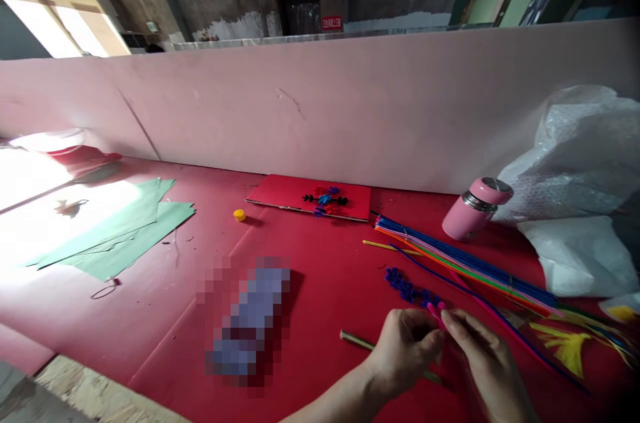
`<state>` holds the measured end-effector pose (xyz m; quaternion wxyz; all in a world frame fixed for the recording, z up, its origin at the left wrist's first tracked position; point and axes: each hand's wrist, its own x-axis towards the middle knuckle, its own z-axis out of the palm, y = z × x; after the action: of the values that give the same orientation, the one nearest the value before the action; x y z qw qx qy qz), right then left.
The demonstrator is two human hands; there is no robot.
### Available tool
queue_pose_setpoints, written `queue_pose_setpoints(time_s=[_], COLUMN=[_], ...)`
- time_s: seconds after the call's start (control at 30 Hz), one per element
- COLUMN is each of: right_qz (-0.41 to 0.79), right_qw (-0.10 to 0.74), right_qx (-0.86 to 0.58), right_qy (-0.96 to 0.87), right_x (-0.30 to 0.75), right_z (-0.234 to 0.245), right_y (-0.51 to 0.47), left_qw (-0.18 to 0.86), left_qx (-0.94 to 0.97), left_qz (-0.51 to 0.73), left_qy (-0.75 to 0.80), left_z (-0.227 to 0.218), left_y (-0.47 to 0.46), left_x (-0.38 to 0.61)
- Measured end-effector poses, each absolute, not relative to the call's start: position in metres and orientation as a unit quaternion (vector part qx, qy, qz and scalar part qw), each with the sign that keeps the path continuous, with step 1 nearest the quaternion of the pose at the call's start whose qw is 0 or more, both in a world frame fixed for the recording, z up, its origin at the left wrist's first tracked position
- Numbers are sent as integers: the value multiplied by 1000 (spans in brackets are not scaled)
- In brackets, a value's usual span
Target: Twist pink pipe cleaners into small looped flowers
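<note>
Near the table's front right, my left hand (406, 348) and my right hand (481, 343) come close together, fingers pinched on a bright pink pipe cleaner (436, 312). Its looped end sticks up between them. Just beyond my fingertips lie dark blue pipe-cleaner flowers (404, 286) in a row; whether the pink piece touches them I cannot tell. Under my left hand passes a thin green stick (356, 340), partly hidden. A bundle of coloured pipe cleaners (465, 263) lies beyond my right hand, with a loose blue pipe cleaner (493, 311) beside it.
A red board (285, 191) at the back carries a coloured pipe-cleaner piece (325, 199). A pink flask (475, 208) stands before bubble wrap (585, 143). Left are green sheets (145, 230), a yellow cap (239, 215) and a blurred-out object (253, 320). A pale partition (320, 110) borders the red table.
</note>
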<state>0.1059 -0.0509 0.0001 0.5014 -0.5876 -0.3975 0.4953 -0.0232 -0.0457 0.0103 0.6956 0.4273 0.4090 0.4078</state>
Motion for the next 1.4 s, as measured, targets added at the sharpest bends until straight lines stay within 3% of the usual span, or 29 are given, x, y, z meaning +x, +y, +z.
queue_pose_setpoints(time_s=[0.6, 1.03, 1.17, 1.4], right_qz=[515, 578, 590, 445], right_qw=[521, 534, 504, 430], right_qx=[-512, -527, -538, -571], right_qy=[-447, -321, -331, -539], right_x=[100, 98, 102, 109], right_z=[-1, -11, -6, 7], right_y=[-51, -63, -58, -53], left_qw=[789, 742, 741, 701], left_qx=[304, 370, 347, 308], left_qz=[377, 385, 396, 458], left_qy=[377, 405, 417, 451], left_z=[-2, 3, 7, 9], left_y=[-47, -53, -54, -47], left_x=[-24, -21, -16, -18])
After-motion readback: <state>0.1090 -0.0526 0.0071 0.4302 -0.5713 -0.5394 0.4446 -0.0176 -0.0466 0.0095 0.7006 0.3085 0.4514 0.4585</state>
